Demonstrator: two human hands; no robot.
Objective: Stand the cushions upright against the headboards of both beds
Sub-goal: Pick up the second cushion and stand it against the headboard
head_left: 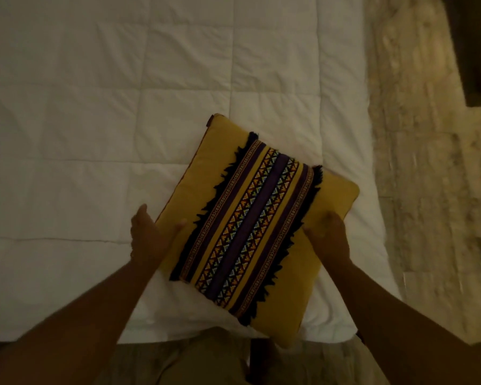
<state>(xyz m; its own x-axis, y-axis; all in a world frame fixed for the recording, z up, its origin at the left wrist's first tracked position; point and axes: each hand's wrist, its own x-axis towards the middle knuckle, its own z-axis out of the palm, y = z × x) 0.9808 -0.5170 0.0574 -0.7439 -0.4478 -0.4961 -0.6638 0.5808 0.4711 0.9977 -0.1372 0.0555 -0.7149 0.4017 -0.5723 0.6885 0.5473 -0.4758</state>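
A square yellow cushion [228, 173] with a dark fringed, patterned woven band down its middle lies tilted over the near right corner of a bed covered by a white quilted duvet [122, 120]. My left hand [150, 234] grips the cushion's left edge, thumb on top. My right hand [328, 234] grips its right edge. The cushion's near corner hangs past the foot of the bed. No headboard is in view.
A beige stone-tiled floor [422, 162] runs along the bed's right side. A dark piece of furniture [478, 45] stands at the top right. My legs in light trousers [206, 362] are against the bed's near edge.
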